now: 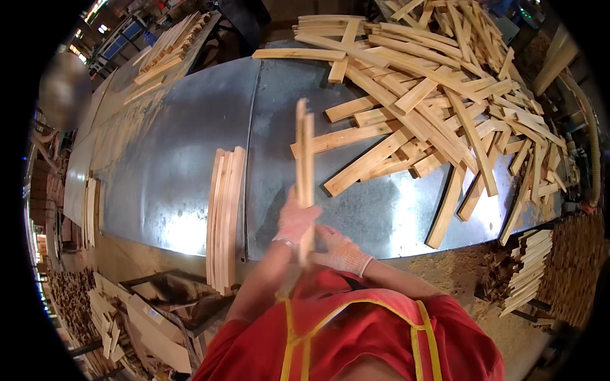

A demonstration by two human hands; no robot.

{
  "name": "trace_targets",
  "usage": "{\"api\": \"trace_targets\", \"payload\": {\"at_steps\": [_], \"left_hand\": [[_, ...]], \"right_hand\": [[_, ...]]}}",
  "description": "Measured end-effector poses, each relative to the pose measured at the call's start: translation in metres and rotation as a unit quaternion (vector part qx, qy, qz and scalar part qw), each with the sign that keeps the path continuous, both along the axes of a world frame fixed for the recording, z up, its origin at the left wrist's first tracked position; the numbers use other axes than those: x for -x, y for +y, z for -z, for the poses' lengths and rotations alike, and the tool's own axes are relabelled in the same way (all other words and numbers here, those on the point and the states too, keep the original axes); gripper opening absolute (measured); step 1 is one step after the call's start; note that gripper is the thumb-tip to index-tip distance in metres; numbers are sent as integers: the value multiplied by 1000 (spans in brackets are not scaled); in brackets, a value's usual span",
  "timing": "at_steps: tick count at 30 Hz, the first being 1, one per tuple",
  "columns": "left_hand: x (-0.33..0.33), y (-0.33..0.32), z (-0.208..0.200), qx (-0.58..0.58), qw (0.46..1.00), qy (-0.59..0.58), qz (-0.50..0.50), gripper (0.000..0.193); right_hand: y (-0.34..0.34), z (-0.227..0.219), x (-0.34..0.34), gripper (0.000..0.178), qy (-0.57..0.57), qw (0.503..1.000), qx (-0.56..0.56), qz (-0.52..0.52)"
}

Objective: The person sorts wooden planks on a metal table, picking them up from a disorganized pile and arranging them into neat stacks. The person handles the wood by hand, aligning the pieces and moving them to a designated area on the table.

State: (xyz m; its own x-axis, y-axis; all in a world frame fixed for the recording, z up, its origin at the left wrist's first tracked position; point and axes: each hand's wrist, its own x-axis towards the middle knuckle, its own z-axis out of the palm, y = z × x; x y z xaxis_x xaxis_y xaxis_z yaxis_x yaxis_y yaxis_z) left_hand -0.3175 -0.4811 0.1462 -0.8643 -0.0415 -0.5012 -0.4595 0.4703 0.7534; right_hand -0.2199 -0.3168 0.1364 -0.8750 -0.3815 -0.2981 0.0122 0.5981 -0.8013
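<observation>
Two narrow wooden slats (305,146) stand out from my body over the metal tabletop, side by side and slightly blurred. My left hand (296,219), in a pale glove, is closed around them below their middle. At their lower end, close to my red apron, my right hand (343,249) in a similar glove is closed against the wood, its fingertips partly hidden. To the left, a neat row of slats (225,216) lies lengthwise and overhangs the table's near edge. A large loose heap of slats (413,114) covers the right and far side.
The metal tabletop (171,127) has a seam near its middle. More slats (91,213) lie at its left end, and others (168,54) sit at the far left. Below the near edge are a dark bin (168,292) with offcuts and, at right, stacked slats (528,270).
</observation>
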Motion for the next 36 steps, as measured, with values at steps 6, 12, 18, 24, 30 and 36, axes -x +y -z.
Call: {"api": "trace_targets", "payload": {"at_steps": [6, 12, 18, 24, 30, 36], "left_hand": [[-70, -124, 13, 408, 907, 98, 47, 70], [-108, -208, 86, 564, 817, 107, 53, 78], [-63, -152, 71, 564, 789, 208, 128, 74], [17, -39, 29, 383, 895, 162, 162, 77], [76, -21, 115, 359, 906, 223, -3, 79], [84, -8, 125, 458, 853, 238, 78, 73]], "right_hand": [[52, 2, 25, 75, 47, 994, -62, 82], [144, -2, 129, 76, 178, 947, -218, 153], [244, 5, 250, 55, 270, 827, -447, 208], [211, -64, 237, 53, -23, 930, -359, 72], [203, -144, 303, 67, -89, 954, -172, -228], [192, -79, 528, 79, 319, 918, -227, 65]]}}
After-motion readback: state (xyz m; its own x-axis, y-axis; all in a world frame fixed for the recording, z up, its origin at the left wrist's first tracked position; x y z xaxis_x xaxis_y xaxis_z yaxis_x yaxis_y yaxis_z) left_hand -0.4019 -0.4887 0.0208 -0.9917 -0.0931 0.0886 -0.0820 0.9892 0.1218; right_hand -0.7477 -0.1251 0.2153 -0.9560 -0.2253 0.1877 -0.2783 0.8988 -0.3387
